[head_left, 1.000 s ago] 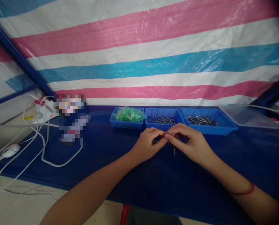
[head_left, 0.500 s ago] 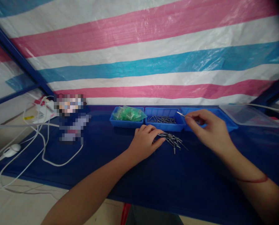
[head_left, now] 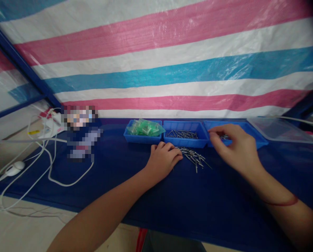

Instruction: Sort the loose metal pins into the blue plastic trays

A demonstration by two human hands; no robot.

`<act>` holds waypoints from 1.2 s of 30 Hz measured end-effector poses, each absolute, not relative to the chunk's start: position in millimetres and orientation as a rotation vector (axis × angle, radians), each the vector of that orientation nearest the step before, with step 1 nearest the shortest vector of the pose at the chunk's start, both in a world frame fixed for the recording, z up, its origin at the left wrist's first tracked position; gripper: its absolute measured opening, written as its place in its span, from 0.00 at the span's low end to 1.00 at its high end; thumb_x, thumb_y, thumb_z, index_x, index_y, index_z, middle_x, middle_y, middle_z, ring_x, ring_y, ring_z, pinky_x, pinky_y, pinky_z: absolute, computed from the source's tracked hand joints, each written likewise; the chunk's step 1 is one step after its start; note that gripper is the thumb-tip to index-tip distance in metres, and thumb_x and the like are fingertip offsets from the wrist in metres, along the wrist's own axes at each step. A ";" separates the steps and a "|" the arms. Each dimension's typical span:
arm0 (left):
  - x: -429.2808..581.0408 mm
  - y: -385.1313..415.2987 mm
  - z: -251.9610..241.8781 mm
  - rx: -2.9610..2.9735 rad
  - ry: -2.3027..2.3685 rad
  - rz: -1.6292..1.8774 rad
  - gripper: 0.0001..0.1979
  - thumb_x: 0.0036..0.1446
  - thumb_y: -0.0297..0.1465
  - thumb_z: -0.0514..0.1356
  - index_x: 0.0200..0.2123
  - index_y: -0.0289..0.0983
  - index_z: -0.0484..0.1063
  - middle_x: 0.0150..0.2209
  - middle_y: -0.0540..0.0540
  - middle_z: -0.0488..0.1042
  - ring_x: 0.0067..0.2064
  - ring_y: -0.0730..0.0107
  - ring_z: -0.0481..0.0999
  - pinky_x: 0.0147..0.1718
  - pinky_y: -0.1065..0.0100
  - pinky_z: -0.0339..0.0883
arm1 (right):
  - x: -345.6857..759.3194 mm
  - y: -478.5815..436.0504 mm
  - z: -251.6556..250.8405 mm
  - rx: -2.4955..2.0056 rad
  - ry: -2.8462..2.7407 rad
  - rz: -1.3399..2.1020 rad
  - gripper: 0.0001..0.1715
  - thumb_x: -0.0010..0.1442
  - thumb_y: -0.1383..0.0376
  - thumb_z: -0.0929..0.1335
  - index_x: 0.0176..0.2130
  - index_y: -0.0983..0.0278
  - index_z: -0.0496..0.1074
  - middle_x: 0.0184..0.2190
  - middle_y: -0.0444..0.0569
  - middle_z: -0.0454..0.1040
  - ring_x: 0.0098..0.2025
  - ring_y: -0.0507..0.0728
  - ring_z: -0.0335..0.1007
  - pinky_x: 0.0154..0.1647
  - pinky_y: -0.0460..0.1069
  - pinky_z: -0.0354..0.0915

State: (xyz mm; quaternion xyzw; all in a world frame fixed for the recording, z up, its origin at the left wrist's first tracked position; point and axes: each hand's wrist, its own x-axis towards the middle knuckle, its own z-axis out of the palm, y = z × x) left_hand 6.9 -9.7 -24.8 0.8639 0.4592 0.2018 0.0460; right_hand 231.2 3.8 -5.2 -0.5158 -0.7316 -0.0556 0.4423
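My left hand rests on the table with bent fingers at the left end of a loose pile of silver blind rivets. Its thumb and index finger lie close together on the nearest rivets, and the fingertips partly cover them. Over the front left of the right-hand blue bin is my right hand, thumb and index finger pinched. Nothing shows sticking out of that pinch. Some small metal pieces are visible in this bin behind the hand. The middle blue bin holds many more rivets.
A left blue bin holds green plastic bags. A clear plastic lid lies at the far right. White cables and a power strip lie at the left. A striped tarp hangs behind the table.
The rivet that stuck out of my right fingertips no longer shows; that hand has barely shifted. My left thumb and index finger have drawn closer together at the pile.
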 end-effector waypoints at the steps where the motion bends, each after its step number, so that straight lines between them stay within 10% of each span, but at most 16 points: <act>1: 7.3 -9.5 -23.6 2.613 1.415 0.654 0.11 0.63 0.39 0.53 0.39 0.42 0.74 0.41 0.49 0.74 0.44 0.63 0.67 0.40 0.61 0.53 | 225.3 -1.0 -4.1 -1.208 -1.885 -0.046 0.06 0.58 0.64 0.65 0.34 0.62 0.72 0.30 0.50 0.74 0.33 0.57 0.69 0.37 0.52 0.63; 20: 10.7 -1.7 -25.9 2.004 1.149 1.104 0.07 0.54 0.34 0.63 0.34 0.36 0.75 0.34 0.48 0.77 0.34 0.70 0.73 0.36 0.69 0.66 | 193.6 -13.0 -22.4 -1.089 -1.865 0.911 0.15 0.60 0.54 0.65 0.39 0.62 0.73 0.31 0.48 0.75 0.31 0.55 0.70 0.30 0.50 0.67; 31: 12.2 -2.4 -27.2 1.729 0.925 1.160 0.16 0.57 0.32 0.60 0.49 0.37 0.67 0.37 0.47 0.75 0.35 0.71 0.75 0.36 0.70 0.68 | 187.6 -14.9 -18.5 -1.048 -1.536 1.346 0.16 0.53 0.55 0.70 0.37 0.64 0.72 0.25 0.44 0.71 0.23 0.49 0.63 0.21 0.45 0.62; 36: 13.1 -2.5 -26.9 1.689 0.923 1.160 0.08 0.58 0.34 0.57 0.37 0.35 0.69 0.32 0.47 0.73 0.34 0.72 0.74 0.35 0.70 0.67 | 188.4 -15.2 -20.3 -1.055 -1.463 1.443 0.15 0.53 0.56 0.71 0.36 0.65 0.72 0.25 0.43 0.69 0.22 0.48 0.61 0.20 0.44 0.58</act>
